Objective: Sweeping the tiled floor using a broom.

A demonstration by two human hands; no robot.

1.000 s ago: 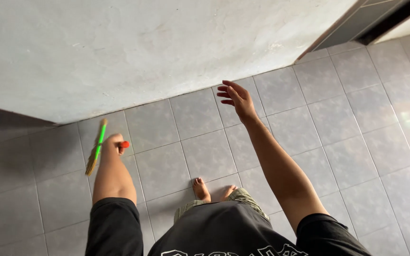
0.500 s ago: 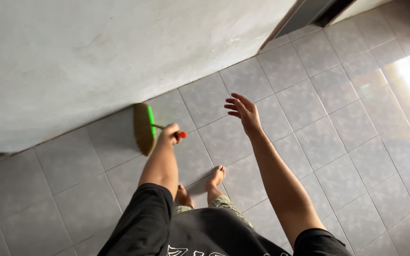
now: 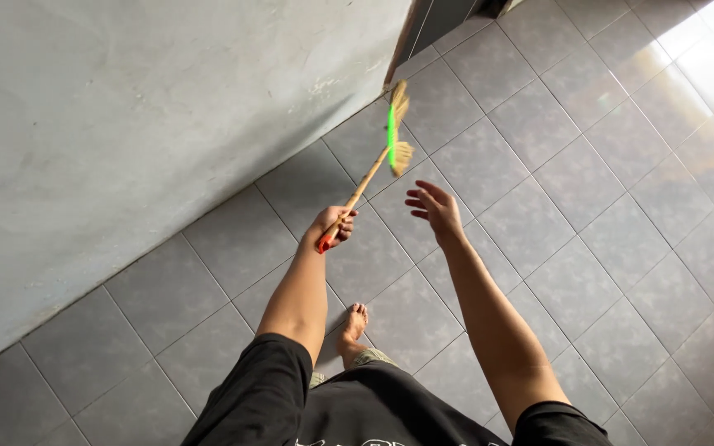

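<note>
My left hand [image 3: 330, 225] grips the wooden handle of a short broom [image 3: 375, 164] near its red end cap. The broom points away and up to the right, its straw head with a green band lifted off the grey floor tiles [image 3: 539, 215] close to the wall [image 3: 126, 116]. My right hand [image 3: 433, 208] hangs empty just right of the handle, fingers spread, touching nothing. Below, one bare foot [image 3: 352, 327] stands on the tiles between my arms.
A rough pale grey wall runs along the left side. A dark door frame [image 3: 423, 29] stands at the top by the wall's end. Glare from bright light lies on the tiles at the upper right [image 3: 704, 58].
The broom has swung from pointing left along the wall to pointing up and right, its head lifted. The view has turned along the wall and the door frame has come closer.
</note>
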